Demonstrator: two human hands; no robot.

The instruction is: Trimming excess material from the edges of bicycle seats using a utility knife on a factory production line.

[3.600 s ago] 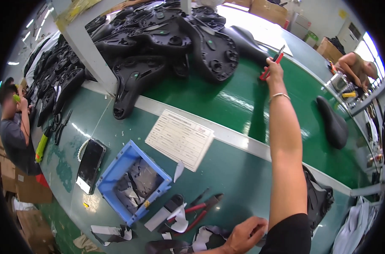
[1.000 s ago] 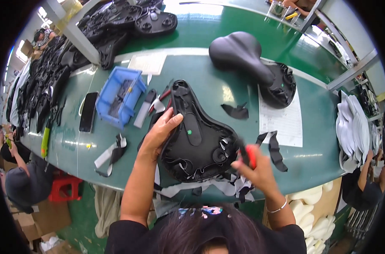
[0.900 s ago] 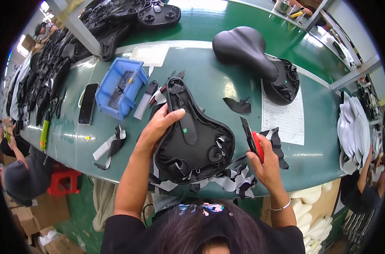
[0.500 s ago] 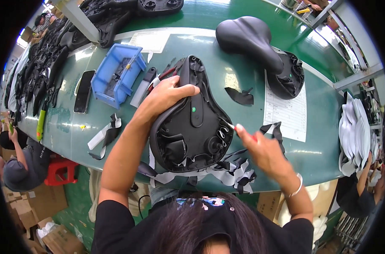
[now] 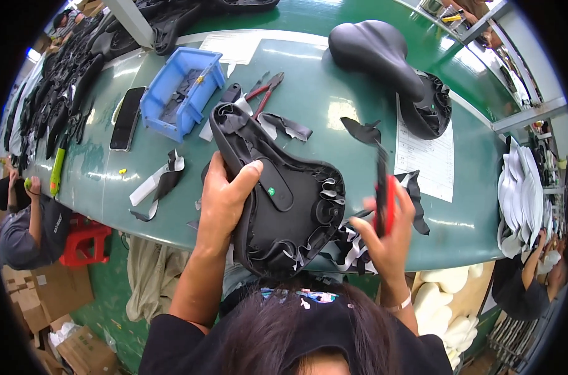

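Tabletop (image 5: 312, 84) — knife (image 5: 390, 203) now off saddle (image 5: 281, 215)

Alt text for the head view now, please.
A left hand grips an upside-down black bicycle saddle at a green worktable; the right hand holds a red-handled knife apart from it. Fabric scraps and a blue bin sit nearby.

- The bare left hand (image 5: 223, 197) holds 1 black, pear-shaped bike seat (image 5: 281, 219), bottom side up.
- The bare right hand (image 5: 389, 242) grips 1 red-and-black knife (image 5: 390, 206), apart from the seat.
- 1 blue plastic box (image 5: 202, 100) with dark scraps (image 5: 176, 102) sits near 1 flat black phone (image 5: 127, 119).
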